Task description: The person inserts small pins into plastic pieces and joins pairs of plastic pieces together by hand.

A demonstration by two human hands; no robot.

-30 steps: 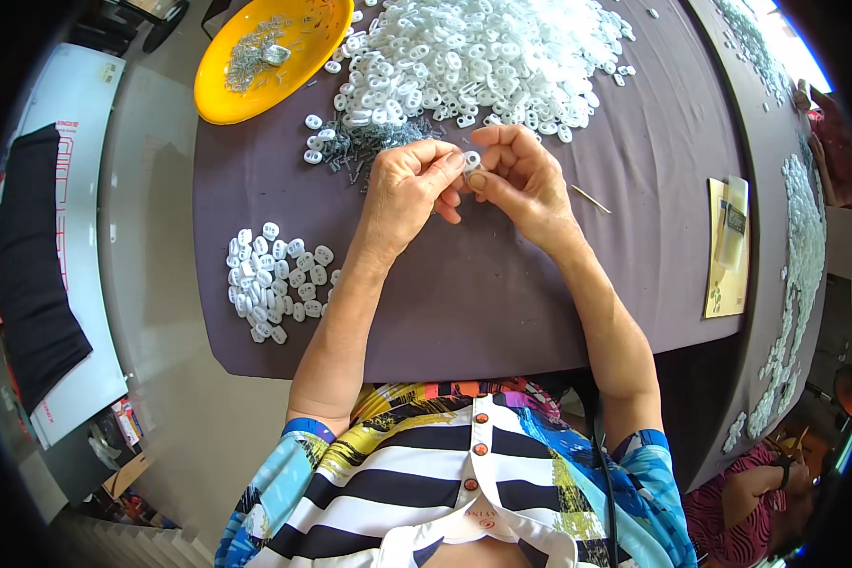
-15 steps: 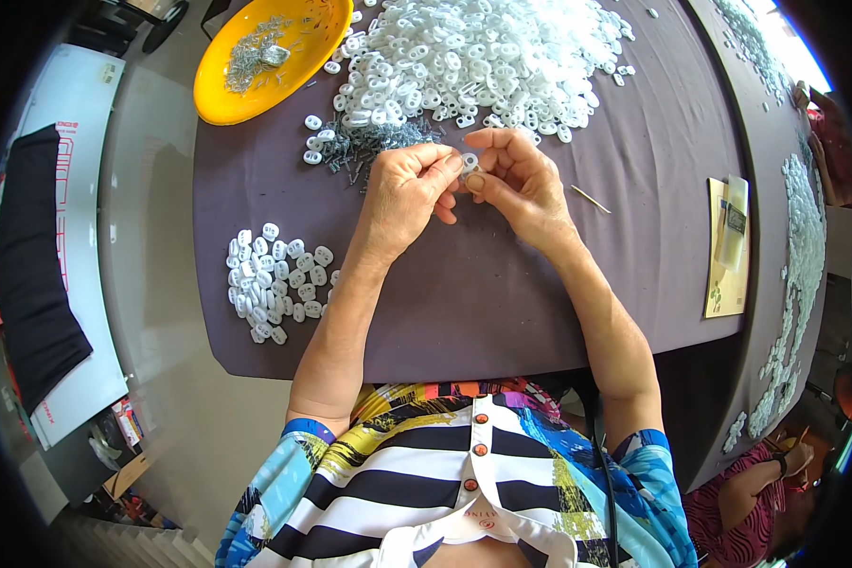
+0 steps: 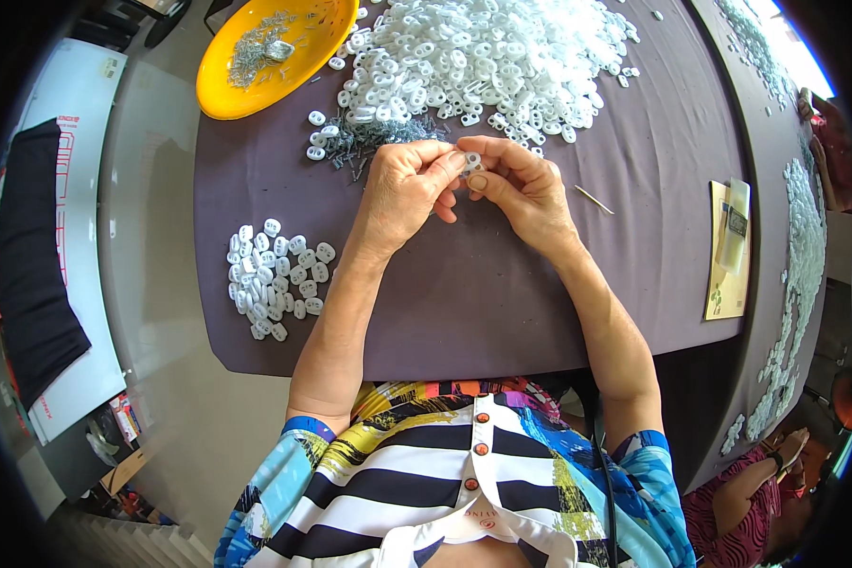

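Observation:
Between my two hands is a small white oval plastic piece with holes in it. My left hand pinches its left side with thumb and forefinger. On its right side, my right hand grips it between thumb and bent fingers. Whether a screw is in the fingers too is hidden. Just beyond my left hand lies a heap of small grey screws. Behind it spreads a large pile of the same white oval pieces. A smaller group of white pieces lies left of my left forearm.
A yellow dish with small metal parts stands at the far left of the dark-covered table. To the right lie a thin wooden stick and a tan card under a clear packet. Another person's arm shows at lower right.
Both hands stay together around the white piece; my right fingers have closed in slightly over its top. The view has shifted a little. At lower right the other person's hand has moved slightly.

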